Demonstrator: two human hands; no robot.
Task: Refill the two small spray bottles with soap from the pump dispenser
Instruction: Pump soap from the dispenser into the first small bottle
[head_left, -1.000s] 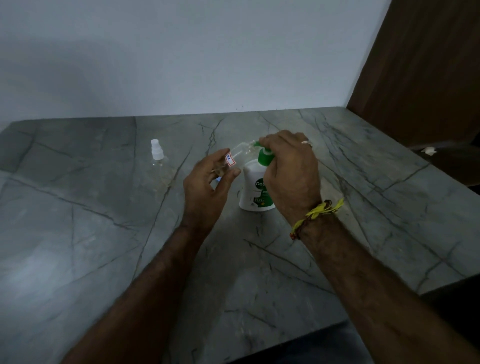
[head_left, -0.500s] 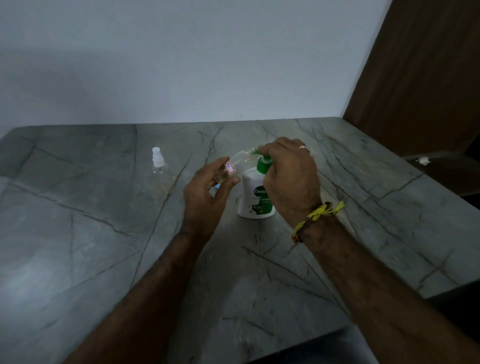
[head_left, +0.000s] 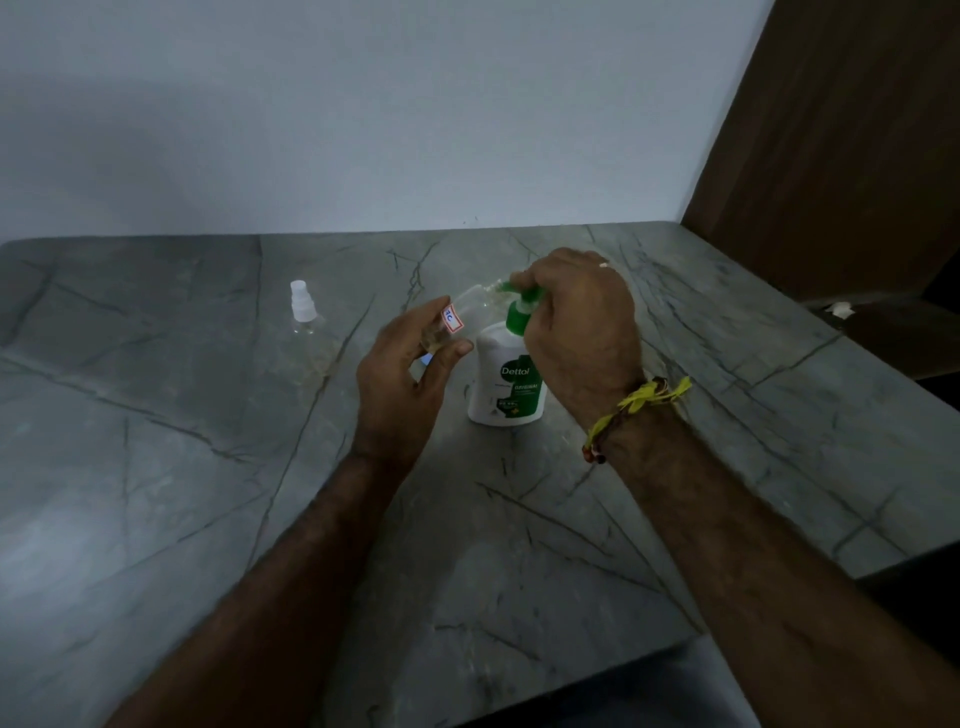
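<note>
A white pump dispenser (head_left: 501, 384) with a green pump head stands in the middle of the grey stone table (head_left: 156, 493). My right hand (head_left: 579, 332) is curled over the pump head from above. My left hand (head_left: 402, 374) pinches a small clear spray bottle (head_left: 460, 317) with a red-edged sticker, tilted so its open neck meets the green nozzle. A second small clear spray bottle (head_left: 305, 317) with a white spray cap stands upright at the left, apart from both hands.
A white wall runs behind the table, and a brown wooden door (head_left: 841, 145) stands at the right. A small white scrap (head_left: 839, 309) lies on a dark surface beyond the table's right edge. The table's front edge cuts across the lower right.
The view has tilted up a little, so the hands and bottles sit lower in frame. Both hands keep their hold on the tilted bottle and the pump head.
</note>
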